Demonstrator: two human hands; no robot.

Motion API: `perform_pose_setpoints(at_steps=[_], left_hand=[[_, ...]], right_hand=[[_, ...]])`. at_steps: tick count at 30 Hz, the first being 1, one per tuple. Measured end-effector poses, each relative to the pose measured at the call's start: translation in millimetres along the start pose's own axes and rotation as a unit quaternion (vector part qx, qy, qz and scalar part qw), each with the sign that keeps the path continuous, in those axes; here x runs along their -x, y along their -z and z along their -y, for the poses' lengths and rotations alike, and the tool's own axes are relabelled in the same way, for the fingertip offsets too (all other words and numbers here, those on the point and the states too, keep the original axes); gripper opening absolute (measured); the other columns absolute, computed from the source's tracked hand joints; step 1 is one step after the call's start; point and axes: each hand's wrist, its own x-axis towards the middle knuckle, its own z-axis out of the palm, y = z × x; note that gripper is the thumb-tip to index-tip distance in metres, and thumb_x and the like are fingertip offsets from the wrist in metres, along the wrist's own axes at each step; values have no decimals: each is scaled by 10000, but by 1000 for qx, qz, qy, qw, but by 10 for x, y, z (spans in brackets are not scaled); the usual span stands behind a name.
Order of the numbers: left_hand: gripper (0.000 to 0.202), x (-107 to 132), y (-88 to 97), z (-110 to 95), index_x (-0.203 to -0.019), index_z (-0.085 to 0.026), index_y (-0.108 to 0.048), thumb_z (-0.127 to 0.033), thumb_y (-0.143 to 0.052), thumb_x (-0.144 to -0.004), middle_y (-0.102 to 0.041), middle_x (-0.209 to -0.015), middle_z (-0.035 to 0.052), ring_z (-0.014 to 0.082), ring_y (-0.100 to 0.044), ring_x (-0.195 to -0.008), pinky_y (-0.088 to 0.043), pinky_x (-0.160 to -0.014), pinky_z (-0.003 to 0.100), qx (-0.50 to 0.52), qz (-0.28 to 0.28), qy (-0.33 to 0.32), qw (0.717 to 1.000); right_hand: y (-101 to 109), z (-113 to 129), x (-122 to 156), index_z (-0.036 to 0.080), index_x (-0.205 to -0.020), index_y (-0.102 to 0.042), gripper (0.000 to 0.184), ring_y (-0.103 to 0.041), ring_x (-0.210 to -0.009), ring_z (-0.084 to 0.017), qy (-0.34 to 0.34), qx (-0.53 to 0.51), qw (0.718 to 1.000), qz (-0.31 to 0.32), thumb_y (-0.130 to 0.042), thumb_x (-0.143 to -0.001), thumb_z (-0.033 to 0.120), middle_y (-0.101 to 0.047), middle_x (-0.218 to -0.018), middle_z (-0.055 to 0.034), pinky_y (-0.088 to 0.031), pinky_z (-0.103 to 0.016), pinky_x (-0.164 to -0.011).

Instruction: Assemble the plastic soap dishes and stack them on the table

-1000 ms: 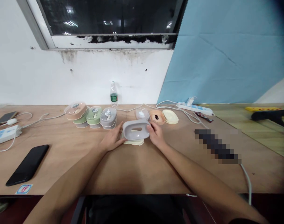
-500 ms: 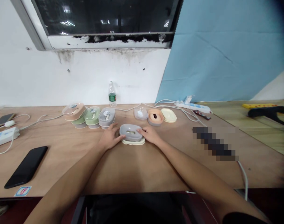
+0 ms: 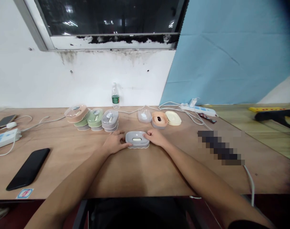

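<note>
A grey oval plastic soap box with a pale slot in its middle sits on the table in front of me, a thin cream rim showing along its bottom edge. My left hand grips its left end, thumb along the front edge. At the other end, my right hand holds the right side with the thumb on the upper rim. Behind it lie an orange tray with a dark slot on a grey part, a cream base and a clear lid.
Lidded boxes in peach, green and grey stand at the back left. A water bottle is by the wall. A black phone lies at left, a blurred-out dark object at right. Power strips and cables run behind.
The grey tray has settled down onto the cream base, which now shows only as a thin rim. Its slot now looks filled with cream. Both hands still hold its ends.
</note>
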Motion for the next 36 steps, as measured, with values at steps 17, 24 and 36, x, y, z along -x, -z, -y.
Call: perform_pose_setpoints(at_steps=[17, 24, 36], left_hand=[[439, -16, -23, 90, -823, -206, -662, -637, -579, -794, -643, -1106, 74, 243, -586, -1004, -471, -888, 387, 46, -3, -10, 999], [418, -16, -55, 151, -943, -217, -683, -600, -560, -828, -634, -1111, 79, 237, -590, -1014, -469, -915, 404, 47, -6, -26, 999], [447, -12, -44, 158, -1111, -211, -623, -571, -532, -864, -632, -1123, 80, 246, -587, -1042, -462, -933, 412, 51, 1, -20, 998]], right_hand=[[-69, -76, -299, 203, -981, -575, 211, -539, -599, -158, -64, 12, 990, -123, -561, -787, 283, -554, -583, 40, -350, -244, -584], [-35, -60, -240, 213, -874, -486, 192, -482, -567, -150, -37, -74, 985, -151, -563, -760, 347, -473, -569, 61, -339, -252, -582], [24, 19, -112, 223, -973, -442, 315, -466, -599, -137, 28, -161, 950, -265, -557, -818, 472, -479, -680, 38, -387, -261, -601]])
